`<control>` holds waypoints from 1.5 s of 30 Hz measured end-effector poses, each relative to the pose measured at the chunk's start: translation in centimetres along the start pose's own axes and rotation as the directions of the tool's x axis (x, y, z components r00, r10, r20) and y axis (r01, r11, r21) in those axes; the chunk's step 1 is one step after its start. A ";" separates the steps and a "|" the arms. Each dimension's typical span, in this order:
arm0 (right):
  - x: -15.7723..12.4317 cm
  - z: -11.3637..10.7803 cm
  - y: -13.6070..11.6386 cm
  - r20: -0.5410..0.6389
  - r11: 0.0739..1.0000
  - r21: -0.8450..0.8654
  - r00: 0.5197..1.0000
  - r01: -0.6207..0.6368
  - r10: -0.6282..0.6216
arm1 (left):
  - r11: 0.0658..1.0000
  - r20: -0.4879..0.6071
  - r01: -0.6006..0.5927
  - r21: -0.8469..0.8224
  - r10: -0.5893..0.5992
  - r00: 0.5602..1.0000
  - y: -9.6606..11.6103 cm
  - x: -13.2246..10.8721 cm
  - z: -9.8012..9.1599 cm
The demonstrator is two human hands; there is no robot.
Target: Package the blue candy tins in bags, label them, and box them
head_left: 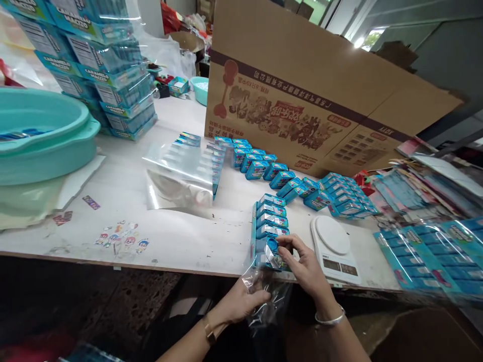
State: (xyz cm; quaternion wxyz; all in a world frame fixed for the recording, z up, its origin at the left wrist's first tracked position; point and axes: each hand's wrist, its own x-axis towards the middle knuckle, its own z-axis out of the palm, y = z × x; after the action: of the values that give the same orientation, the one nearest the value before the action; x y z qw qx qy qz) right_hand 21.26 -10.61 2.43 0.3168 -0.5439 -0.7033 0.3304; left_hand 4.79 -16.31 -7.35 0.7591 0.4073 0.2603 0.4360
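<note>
A blue display tray [254, 223] holding a row of small blue candy packs [271, 210] lies at the table's front edge. A clear plastic bag [264, 317] covers its near end and hangs down below the edge. My left hand [239, 301] is closed on the bag beneath the tray, thumb lying across the film. At the tray's near right corner, my right hand [304, 264] pinches what looks like the bag's edge between thumb and fingers, beside the nearest pack. The exact contact under those fingertips is partly hidden.
A white kitchen scale [334, 249] stands right of the tray. Loose candy packs [256, 170] line up before a large cardboard box [279, 75]. Clear film sheets [181, 176], teal basins [45, 136] and stacked wrapped trays [101, 75] are leftward. More wrapped trays [433, 256] lie right.
</note>
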 end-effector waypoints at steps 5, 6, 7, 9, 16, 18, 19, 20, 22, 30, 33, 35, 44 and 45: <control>0.3 -0.1 -0.3 0.022 0.999 -0.028 0.999 0.025 -0.024 | 0.979 0.094 0.189 0.075 -0.195 0.976 1.9 -0.5 -0.3; 0.4 -0.2 -0.4 0.044 0.999 -0.024 0.999 0.030 -0.029 | 0.975 0.084 0.212 0.073 -0.217 0.972 2.3 -0.6 0.0; 0.5 -0.4 -0.4 0.071 0.999 -0.016 0.997 0.033 -0.032 | 0.974 0.070 0.216 0.068 -0.220 0.973 2.7 -0.8 0.4; 0.7 -0.7 -0.5 0.118 0.999 0.005 0.993 0.031 -0.032 | 0.977 0.061 0.202 0.066 -0.206 0.977 3.2 -1.0 1.1; 0.4 -1.2 -1.0 0.182 0.999 0.042 0.983 0.029 -0.036 | 0.959 0.015 0.225 0.174 -0.232 0.973 2.3 -2.3 0.8; -0.1 -1.4 -1.1 0.181 0.995 0.092 0.983 0.025 -0.041 | 0.943 -0.013 0.224 0.246 -0.228 0.974 2.0 -3.1 0.7; -0.4 -1.5 -1.2 0.178 0.993 0.115 0.983 0.016 -0.036 | 0.933 -0.030 0.233 0.275 -0.234 0.972 1.9 -3.6 0.7; -0.8 -1.7 -1.2 0.169 0.992 0.129 0.985 0.007 -0.029 | 0.922 -0.041 0.248 0.297 -0.247 0.968 1.9 -4.1 0.8; -2.0 -2.0 -1.4 0.122 0.992 0.127 0.992 0.006 -0.022 | 0.902 -0.060 0.282 0.326 -0.278 0.959 2.0 -5.0 0.9; -6.2 -1.8 -2.3 0.191 1.000 0.001 0.981 0.017 -0.017 | 0.856 -0.113 0.292 0.426 -0.270 0.956 3.4 -7.1 1.2; -6.6 -2.1 -2.5 0.176 0.997 0.077 0.984 -0.018 0.004 | 0.779 -0.068 0.322 0.539 -0.340 0.938 5.4 -8.0 0.0; -6.7 -2.7 -2.8 0.182 0.989 0.145 0.983 0.000 -0.027 | 0.684 -0.158 0.345 0.642 -0.323 0.933 7.3 -8.5 -1.2; -7.1 -6.8 -7.5 0.348 0.958 0.244 0.909 0.150 -0.230 | 0.643 0.328 -0.353 0.679 0.165 0.930 15.8 -3.4 2.3; -7.3 -7.2 -8.0 0.345 0.958 0.236 0.907 0.163 -0.240 | 0.638 0.396 -0.392 0.663 0.146 0.907 16.2 -2.6 2.9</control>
State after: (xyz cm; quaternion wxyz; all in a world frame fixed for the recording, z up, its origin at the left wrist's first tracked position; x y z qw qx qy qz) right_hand 24.12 -18.36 12.50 0.2644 -0.3610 -0.7659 0.4617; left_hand -1.61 -15.07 7.93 0.4891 0.7720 0.2267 0.3368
